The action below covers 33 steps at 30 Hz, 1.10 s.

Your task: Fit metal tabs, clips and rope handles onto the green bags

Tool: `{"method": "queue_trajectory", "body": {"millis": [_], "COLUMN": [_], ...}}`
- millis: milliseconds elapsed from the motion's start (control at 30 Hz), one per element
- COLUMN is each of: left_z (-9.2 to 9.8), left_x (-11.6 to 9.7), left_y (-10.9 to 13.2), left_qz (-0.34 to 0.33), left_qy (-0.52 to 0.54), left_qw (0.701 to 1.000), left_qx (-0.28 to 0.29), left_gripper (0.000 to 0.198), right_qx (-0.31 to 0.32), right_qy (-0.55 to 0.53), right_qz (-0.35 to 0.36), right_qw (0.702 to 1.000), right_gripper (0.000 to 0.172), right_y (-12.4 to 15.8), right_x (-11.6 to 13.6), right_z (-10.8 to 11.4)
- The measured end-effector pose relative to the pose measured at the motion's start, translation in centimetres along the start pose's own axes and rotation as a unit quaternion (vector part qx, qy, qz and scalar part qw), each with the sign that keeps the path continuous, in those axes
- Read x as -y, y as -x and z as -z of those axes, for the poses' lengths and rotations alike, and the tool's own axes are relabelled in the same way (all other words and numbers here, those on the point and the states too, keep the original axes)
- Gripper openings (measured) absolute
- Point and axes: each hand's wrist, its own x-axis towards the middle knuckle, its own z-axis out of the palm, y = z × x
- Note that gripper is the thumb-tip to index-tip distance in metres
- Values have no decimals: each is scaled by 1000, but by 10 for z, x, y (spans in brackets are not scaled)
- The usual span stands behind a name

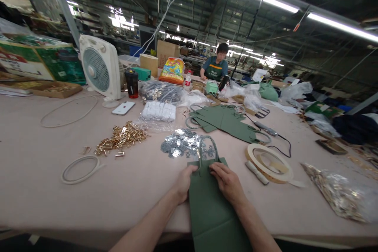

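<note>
A dark green bag panel (211, 208) with a looped handle (217, 147) lies in front of me, its lower end running over the near table edge. My left hand (184, 183) grips its upper left edge, the thumb on top near the handle's base. At the upper right, the fingers of my right hand (226, 179) are pinched on the panel by the other handle end; whether a small part is between them is hidden. Just beyond the handle lies a pile of small silver metal plates (180, 141). More green panels with handles (221, 120) are stacked farther back.
Gold metal buckles (122, 138) are heaped on the left near a white tape ring (79, 169). Tape rolls (270, 163) and a bag of metal parts (339, 193) lie right. A fan (100, 67), phone (123, 108) and soldering-iron-like tool (265, 128) stand or lie farther back. A co-worker (217, 65) sits opposite.
</note>
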Motion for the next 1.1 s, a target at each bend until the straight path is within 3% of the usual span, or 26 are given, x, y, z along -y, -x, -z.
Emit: {"method": "queue_trajectory", "body": {"millis": [200,400,600,1100], "left_z": [-2,-1,-2,1], "left_x": [4,7,6,6], "left_y": [-2,-2,-4,-6], "left_qz": [-29,-37,-38,-21], "left_qy": [-43,-60,-66,-43], "left_qw": [998,996,995,998], "left_qx": [-43,-51,-66,-52], "left_gripper": [27,24,23,20], "right_qx": [-7,51,21,4], "right_qy": [55,130,167,186], "right_qz": [7,53,69,60], "right_qw": [998,989,983,981], "right_gripper": [36,35,41,29], "right_y": [7,3,13,6], "right_x": [8,8,8,8], "right_z": [-3,4,-4,-10]}}
